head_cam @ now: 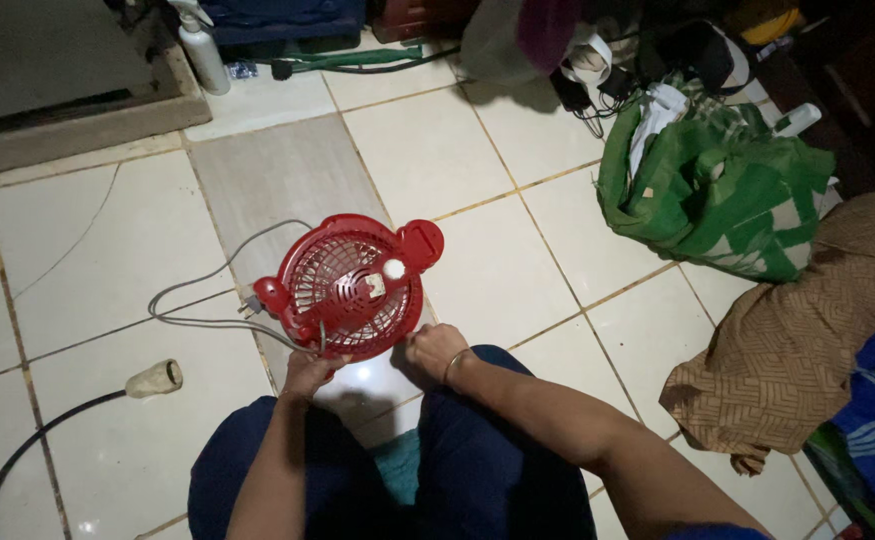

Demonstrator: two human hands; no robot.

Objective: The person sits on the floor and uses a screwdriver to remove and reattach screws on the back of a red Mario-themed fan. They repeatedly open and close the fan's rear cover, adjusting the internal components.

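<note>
A small red table fan [350, 285] lies face up on the tiled floor in front of my knees, its round grille showing. My left hand [307, 372] grips the fan's near left edge, by the spot where the grey power cord [197, 300] leaves it. At the near right edge my right hand [433, 349] rests closed against the rim, a thin bangle on the wrist. The cord loops away to the left over the tiles.
A black cable ending in a pale socket [153, 378] lies at the left. A green cloth bag [717, 190] and a brown patterned cloth [807, 330] sit at the right. A white bottle [202, 50] stands at the back by a raised step.
</note>
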